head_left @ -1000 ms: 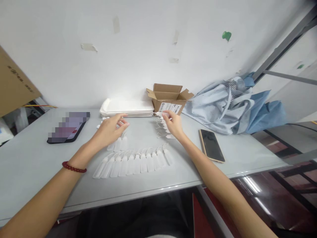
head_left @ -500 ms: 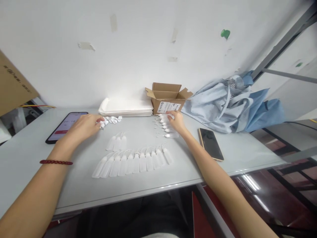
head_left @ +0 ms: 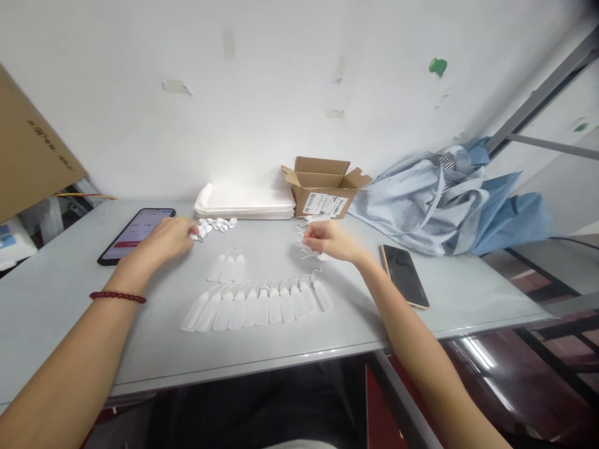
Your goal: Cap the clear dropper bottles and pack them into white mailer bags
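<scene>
At the left end of a small heap of white cap-like pieces (head_left: 218, 224), my left hand (head_left: 171, 240) is closed, its fingertips against the pieces. What it pinches is hidden. My right hand (head_left: 330, 241) is curled with thumb and finger pressed together, above a column of translucent white tubes (head_left: 314, 219) with thin strings; the hand covers most of them, and I cannot make out what it grips. Nearer me, several more such tubes (head_left: 255, 308) lie side by side in a slanting row. Behind that row is a smaller group of tubes (head_left: 227, 268).
A lit phone (head_left: 135, 234) lies partly under my left forearm, a dark phone (head_left: 404, 274) right of my right forearm. Against the wall stand a stack of white sheets (head_left: 246, 204) and an open cardboard box (head_left: 325, 202). Blue cloth (head_left: 421, 212) is heaped at the right.
My right hand has come toward me from the far end of the tube column, its fingers now curled. My left hand stays at the white pieces. The view has shifted slightly.
</scene>
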Action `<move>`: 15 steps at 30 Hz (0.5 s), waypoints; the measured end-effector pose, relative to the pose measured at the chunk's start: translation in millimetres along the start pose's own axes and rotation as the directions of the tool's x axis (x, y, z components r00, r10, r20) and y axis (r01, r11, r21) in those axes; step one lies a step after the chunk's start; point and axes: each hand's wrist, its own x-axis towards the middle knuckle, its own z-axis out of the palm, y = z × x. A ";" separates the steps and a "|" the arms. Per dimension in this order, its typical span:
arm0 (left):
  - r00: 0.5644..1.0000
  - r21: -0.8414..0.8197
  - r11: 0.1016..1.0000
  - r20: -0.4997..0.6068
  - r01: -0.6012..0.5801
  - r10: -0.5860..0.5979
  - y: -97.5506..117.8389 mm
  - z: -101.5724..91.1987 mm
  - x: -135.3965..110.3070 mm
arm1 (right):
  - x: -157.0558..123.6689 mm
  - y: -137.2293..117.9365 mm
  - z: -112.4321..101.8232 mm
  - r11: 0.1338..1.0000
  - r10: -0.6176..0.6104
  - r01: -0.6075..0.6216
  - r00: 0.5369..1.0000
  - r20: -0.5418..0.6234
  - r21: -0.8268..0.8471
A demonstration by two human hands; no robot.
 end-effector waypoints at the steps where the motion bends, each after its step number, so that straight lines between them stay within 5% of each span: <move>1: 1.000 -0.006 1.000 0.004 0.012 -0.012 0.7 0.5 0.1 | -3.2 -4.7 0.2 1.000 0.013 -0.011 0.996 0.091 -0.018; 7: 0.994 -0.025 0.996 0.074 0.086 -0.084 10.5 -0.6 -0.1 | -13.6 -16.1 -10.8 0.989 0.120 -0.078 0.910 0.396 -0.122; 12: 0.992 -0.021 0.997 0.099 0.076 -0.074 16.6 -3.8 -4.7 | -20.6 -20.6 -20.0 0.922 0.380 -0.217 0.659 0.649 -0.319; 15: 0.992 -0.011 0.997 0.104 0.077 -0.075 20.5 -6.5 -6.6 | -21.6 -24.6 -12.4 0.869 0.482 -0.233 0.601 0.637 -0.437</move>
